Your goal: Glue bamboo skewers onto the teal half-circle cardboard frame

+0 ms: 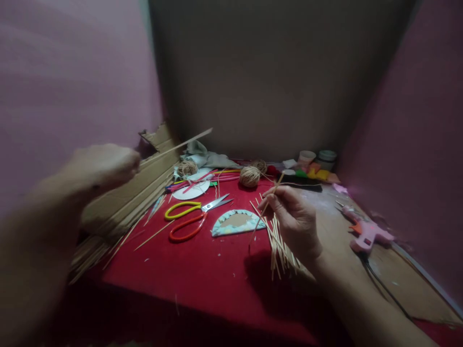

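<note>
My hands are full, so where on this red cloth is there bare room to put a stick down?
The widest bare stretch of the red cloth lies at the near edge, below the scissors and the half-round paper piece, left of the stick pile. The back is crowded with twine balls, cups and felt. The glue gun takes the right side.

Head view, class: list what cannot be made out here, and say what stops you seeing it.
- Left hand: motion-blurred; its grip on the long stick is unclear.
- Right hand: the fingers cover where they pinch the thin stick.
- Jars at the back: too small and dim to tell contents.
- Stick bundle: partly behind the right wrist.
</note>
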The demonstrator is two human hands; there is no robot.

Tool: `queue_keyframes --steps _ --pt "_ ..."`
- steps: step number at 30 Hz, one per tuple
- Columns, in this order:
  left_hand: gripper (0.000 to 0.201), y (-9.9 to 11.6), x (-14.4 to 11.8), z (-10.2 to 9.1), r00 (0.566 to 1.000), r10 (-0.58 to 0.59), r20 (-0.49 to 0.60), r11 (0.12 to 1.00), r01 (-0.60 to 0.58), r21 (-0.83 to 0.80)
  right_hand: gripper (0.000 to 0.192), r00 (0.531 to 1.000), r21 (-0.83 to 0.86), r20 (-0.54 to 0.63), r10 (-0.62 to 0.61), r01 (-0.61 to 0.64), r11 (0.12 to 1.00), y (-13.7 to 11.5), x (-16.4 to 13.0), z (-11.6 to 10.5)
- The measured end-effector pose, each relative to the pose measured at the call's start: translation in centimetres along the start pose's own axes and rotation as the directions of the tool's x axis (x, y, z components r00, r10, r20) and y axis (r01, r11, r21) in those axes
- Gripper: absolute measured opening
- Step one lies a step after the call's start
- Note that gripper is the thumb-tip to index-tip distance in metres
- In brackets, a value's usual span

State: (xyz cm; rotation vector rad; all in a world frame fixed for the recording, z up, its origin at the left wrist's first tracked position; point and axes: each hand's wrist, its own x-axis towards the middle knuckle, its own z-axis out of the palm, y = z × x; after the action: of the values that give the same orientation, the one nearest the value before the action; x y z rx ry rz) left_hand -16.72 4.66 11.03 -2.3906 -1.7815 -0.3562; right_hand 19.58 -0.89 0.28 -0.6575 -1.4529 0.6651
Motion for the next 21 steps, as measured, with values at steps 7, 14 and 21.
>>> queue_keyframes --steps 7,14,21 --pt "0.018 16.0 -1.9 7.0 0.940 0.254 0.226 0.480 0.080 -0.874 0.005 0.999 -0.045 0.032 -0.016 0.018 0.999 0.2 -0.4 -0.1" --pt "0.016 19.6 -1.6 9.4 0.889 0.436 0.141 0.584 -0.160 -0.796 0.010 0.995 -0.109 0.023 -0.097 0.099 0.989 -0.3 -0.2 -0.2" --pt "0.013 18.9 -1.1 11.3 0.854 0.499 0.146 0.528 -0.167 -0.833 0.010 0.995 -0.126 0.039 -0.090 0.094 0.987 -0.4 -0.3 0.1"
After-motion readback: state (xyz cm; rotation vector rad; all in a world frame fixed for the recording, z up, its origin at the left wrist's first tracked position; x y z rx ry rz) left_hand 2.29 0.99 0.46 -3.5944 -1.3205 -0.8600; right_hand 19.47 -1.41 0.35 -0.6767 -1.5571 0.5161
